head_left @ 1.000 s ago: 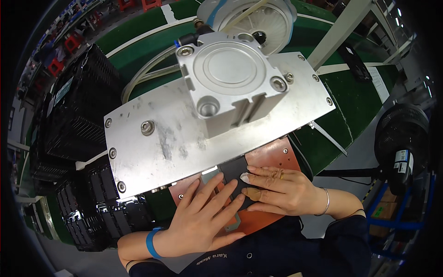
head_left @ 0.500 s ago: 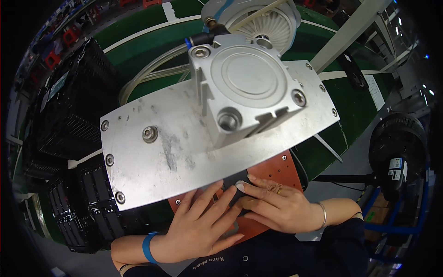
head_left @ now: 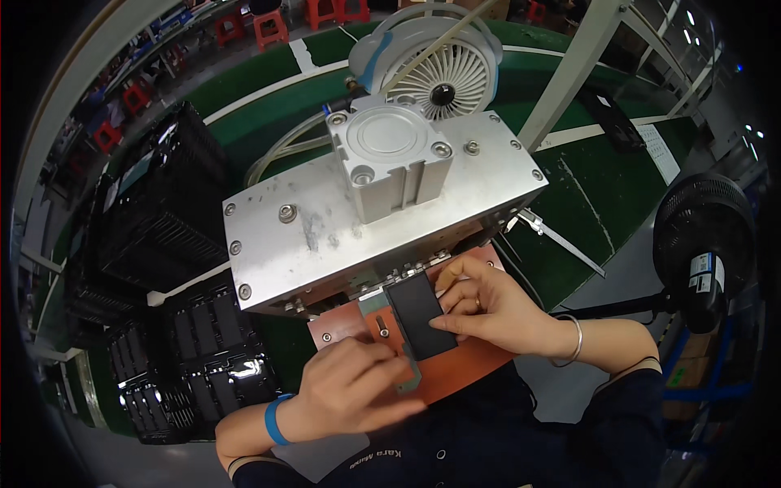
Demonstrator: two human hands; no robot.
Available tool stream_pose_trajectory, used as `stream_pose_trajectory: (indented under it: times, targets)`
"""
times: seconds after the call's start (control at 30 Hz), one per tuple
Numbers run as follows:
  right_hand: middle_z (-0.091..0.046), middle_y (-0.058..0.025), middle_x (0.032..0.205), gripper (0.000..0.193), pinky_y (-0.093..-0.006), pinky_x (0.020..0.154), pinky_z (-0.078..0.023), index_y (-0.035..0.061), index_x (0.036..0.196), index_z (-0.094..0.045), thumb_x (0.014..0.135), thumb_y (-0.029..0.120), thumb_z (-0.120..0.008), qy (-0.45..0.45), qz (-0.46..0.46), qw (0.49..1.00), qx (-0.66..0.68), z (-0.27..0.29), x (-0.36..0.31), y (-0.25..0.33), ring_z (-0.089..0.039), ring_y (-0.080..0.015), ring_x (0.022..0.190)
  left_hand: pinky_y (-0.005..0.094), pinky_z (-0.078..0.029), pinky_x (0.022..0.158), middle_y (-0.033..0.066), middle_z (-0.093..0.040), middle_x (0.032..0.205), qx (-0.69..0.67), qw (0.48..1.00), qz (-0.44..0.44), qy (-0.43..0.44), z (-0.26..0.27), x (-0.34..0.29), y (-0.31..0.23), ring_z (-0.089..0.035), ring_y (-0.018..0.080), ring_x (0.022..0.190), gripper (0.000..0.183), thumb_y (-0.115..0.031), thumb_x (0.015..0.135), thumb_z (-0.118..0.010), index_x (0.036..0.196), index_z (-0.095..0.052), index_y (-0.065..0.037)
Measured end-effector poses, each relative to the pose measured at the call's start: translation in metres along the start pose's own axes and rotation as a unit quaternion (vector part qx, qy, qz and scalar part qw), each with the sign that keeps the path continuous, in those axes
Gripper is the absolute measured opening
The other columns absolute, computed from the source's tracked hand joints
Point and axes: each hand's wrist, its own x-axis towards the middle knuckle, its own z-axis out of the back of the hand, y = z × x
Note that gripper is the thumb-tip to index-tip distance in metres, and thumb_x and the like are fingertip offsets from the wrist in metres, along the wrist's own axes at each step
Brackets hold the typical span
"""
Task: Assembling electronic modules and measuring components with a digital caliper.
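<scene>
Both hands on the flat black rectangular part (head_left: 419, 315): right hand (head_left: 488, 309) pinching its edge, left hand (head_left: 358, 390) pressing flat, fingers together, on the orange-brown base plate (head_left: 480, 366).

A round white plastic fan (head_left: 443, 69) stands behind the press. Black plastic crates (head_left: 167, 215) sit left; a black fan (head_left: 704, 244) stands right.

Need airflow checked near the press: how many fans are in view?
2: a white fan behind the metal press block, and a black fan at the right edge. Others may be hidden.
</scene>
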Motion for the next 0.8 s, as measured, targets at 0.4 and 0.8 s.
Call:
stream_pose_trajectory:
  times: [0.4,0.8]
  targets:
    - [-0.062,-0.0095,0.102,0.035,-0.0269,0.079,-0.055,0.0028,0.110,-0.047,0.085,-0.006,-0.069,0.053,0.117,0.992,0.018,-0.045,-0.022,-0.003,-0.065,-0.0141,0.093,0.0197,-0.042,0.046,0.0016,-0.064,0.067,-0.429,0.816,0.383,-0.054,0.022,-0.034,-0.022,-0.057,0.0022,0.056,0.019,-0.014,0.091,-0.070,0.083,-0.061,0.000]
    - [-0.056,-0.0060,0.094,0.019,-0.0247,0.070,-0.057,0.0000,0.101,-0.049,0.089,-0.001,-0.064,-0.074,0.158,0.984,-0.045,-0.009,-0.017,-0.025,-0.062,-0.0102,0.081,0.0207,-0.043,0.050,0.0011,-0.059,0.071,-0.041,0.806,0.533,-0.253,0.040,-0.217,0.041,-0.052,0.0047,0.057,0.034,-0.004,0.085,-0.073,0.118,-0.068,-0.001]
